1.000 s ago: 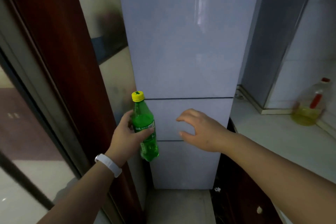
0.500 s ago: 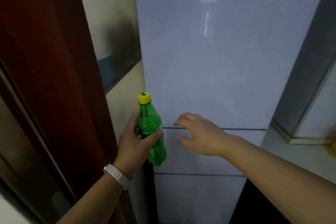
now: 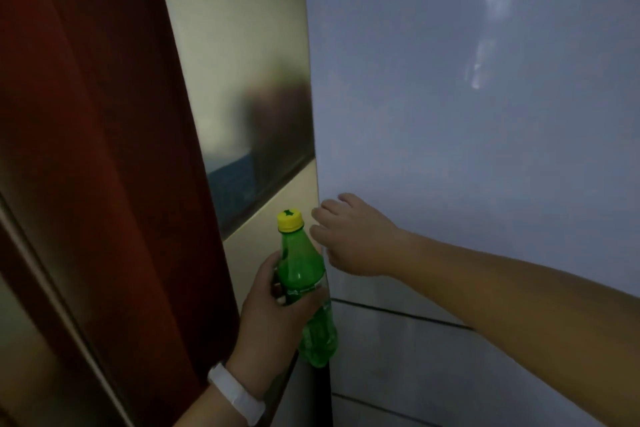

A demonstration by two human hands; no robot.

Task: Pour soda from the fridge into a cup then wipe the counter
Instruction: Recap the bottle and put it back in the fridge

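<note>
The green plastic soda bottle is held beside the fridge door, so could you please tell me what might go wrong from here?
1. The left hand grips the green plastic soda bottle one-handed; it might slip.
2. The right hand reaches across the bottle's yellow cap toward the white fridge door edge and could knock it.

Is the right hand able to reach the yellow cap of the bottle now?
Probably yes. The right hand is empty, right beside the yellow cap, nothing between them. The left hand holds the bottle lower down.
</note>
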